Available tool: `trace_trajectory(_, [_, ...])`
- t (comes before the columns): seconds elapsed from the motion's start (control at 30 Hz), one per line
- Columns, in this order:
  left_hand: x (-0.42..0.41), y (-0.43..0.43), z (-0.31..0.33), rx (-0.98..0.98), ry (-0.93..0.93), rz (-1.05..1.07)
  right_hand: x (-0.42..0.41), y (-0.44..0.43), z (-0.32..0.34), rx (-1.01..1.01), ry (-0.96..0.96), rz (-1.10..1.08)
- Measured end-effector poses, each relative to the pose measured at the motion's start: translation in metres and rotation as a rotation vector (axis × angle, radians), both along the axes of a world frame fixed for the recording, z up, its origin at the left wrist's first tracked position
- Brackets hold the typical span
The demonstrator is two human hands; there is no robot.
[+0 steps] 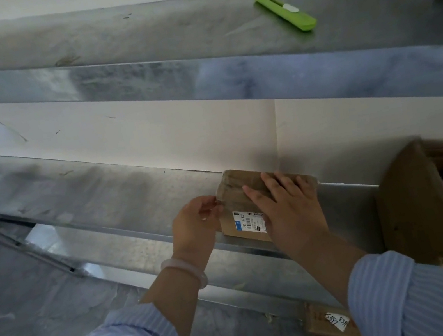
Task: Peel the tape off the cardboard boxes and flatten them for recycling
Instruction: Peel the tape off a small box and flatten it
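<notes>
Presently: box (233,192) pressed down by flat right hand (289,209); edge tape (220,199) seemingly pinched by left hand (195,225), best drawn low, away from press.

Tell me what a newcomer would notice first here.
The small cardboard box at lower centre: the right hand presses flat on top of it, while the left hand seems to pinch clear tape at its left edge. Next comes the bright green cutter, lying alone on the upper metal shelf, top right.
</notes>
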State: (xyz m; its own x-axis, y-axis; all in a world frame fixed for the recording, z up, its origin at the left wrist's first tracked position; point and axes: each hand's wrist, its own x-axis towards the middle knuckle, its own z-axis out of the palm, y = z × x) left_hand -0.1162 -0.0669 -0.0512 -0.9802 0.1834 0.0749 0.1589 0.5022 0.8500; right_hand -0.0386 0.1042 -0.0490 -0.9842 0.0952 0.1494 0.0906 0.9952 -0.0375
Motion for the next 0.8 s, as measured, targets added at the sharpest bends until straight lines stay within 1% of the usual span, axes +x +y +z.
trace_trajectory(0.1, [-0.005,-0.002,-0.001,-0.071,0.005,0.007,0.000,0.000,-0.001,0.013,0.009,-0.003])
trace_trajectory(0.23, [-0.011,-0.006,0.003,-0.270,0.209,-0.084,0.000,-0.001,-0.002,0.031,0.011,-0.022])
trace_trajectory(0.3, [-0.015,-0.006,0.005,-0.282,0.200,-0.087,-0.002,-0.002,-0.001,0.034,0.003,-0.037])
trace_trajectory(0.37, [-0.017,-0.003,0.005,-0.195,0.078,-0.033,-0.004,-0.003,0.000,0.035,-0.019,-0.049])
trace_trajectory(0.43, [-0.019,0.001,0.004,-0.060,-0.102,0.012,-0.006,-0.005,0.001,0.033,-0.030,-0.070])
trace_trajectory(0.5, [-0.022,0.003,0.001,0.046,-0.225,0.004,-0.006,-0.009,0.003,0.038,-0.026,-0.095])
trace_trajectory(0.63, [-0.029,0.004,-0.002,0.120,-0.254,-0.023,-0.006,-0.014,0.007,0.029,0.002,-0.134])
trace_trajectory(0.8, [-0.034,0.008,-0.005,0.078,-0.238,-0.050,-0.010,-0.018,0.004,0.046,0.045,-0.179])
